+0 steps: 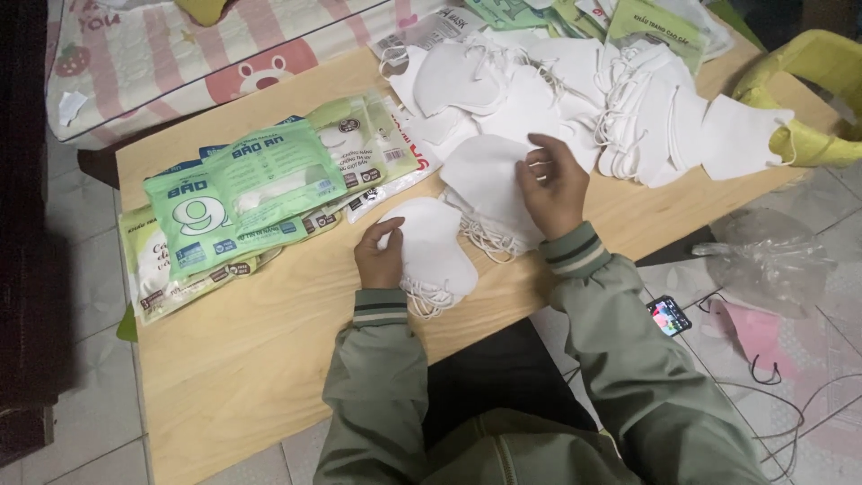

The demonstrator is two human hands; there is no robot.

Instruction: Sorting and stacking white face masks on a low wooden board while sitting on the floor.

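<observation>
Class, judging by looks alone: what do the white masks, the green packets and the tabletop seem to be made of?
White masks: soft matte fabric, probably non-woven; they crease and bend limply.
Green packets: thin glossy plastic film, shown by the sheen and wrinkles.
Tabletop: pale wood or wood-look board, with visible grain.

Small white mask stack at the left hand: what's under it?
Under the small white mask stack held by the left hand: loose ear loops and light wooden tabletop. How many masks lie beneath is hidden.
</observation>
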